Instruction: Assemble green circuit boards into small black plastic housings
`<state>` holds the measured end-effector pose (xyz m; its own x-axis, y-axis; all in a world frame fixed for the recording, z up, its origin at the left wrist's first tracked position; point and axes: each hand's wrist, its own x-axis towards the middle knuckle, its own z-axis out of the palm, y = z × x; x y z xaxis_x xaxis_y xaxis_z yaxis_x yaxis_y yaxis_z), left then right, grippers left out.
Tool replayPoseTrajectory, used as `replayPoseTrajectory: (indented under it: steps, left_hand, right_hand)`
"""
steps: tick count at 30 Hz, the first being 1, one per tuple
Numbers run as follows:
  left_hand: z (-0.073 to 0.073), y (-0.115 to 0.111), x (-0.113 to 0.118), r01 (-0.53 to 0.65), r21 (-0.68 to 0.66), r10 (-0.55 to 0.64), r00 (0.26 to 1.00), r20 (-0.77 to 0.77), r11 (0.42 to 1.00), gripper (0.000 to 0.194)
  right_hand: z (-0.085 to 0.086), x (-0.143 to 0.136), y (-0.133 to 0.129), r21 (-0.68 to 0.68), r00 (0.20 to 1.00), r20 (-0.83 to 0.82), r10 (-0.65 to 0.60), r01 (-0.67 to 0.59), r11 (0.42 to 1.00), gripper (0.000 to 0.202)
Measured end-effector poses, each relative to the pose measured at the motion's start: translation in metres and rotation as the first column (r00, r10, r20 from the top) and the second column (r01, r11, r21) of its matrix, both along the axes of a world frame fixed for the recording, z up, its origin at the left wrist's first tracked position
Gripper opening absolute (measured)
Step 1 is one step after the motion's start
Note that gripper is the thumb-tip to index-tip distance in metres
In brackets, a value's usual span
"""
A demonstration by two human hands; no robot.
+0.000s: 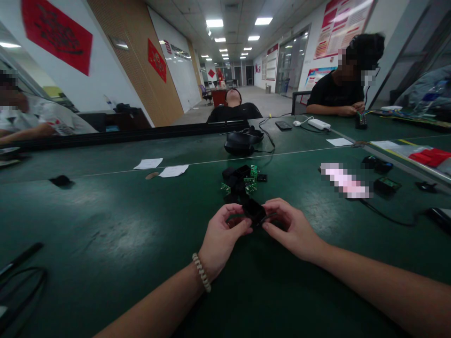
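A small black box-shaped housing is held between my two hands, a little above the green table. My left hand, with a beaded bracelet at the wrist, pinches its left side with thumb and fingers. From the right, my right hand grips the other side the same way; a thin dark piece shows near its fingertips, too blurred to name. Just beyond my hands lies a pile of black plastic parts and green circuit boards. The inside of the housing is dark.
Behind the pile sits a black headset-like object with a cable. Paper slips lie to the left. Toward the right are a blurred-out phone-like object, a cable and more black parts. Other people sit around the table.
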<state>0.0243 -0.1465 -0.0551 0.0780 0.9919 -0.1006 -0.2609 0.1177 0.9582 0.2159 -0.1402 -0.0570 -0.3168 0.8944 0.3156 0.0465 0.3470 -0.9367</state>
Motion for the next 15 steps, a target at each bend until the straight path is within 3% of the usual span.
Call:
replayPoseTrajectory:
  steps: [7,15]
  left_hand:
    - [0.0015,0.0006,-0.0015,0.024,-0.035,-0.026,0.999,-0.034,0.999,0.027]
    - [0.0013,0.0002,-0.004,0.074,0.009,-0.074,0.997,-0.013,0.997,0.034]
  right_hand:
    - [0.0014,0.0017,-0.0003,-0.04,1.0,-0.015,-0.021,0.02,0.999,0.014]
    - [0.0008,0.0008,-0.0004,-0.141,0.999,-0.039,-0.03,0.025,0.99,0.016]
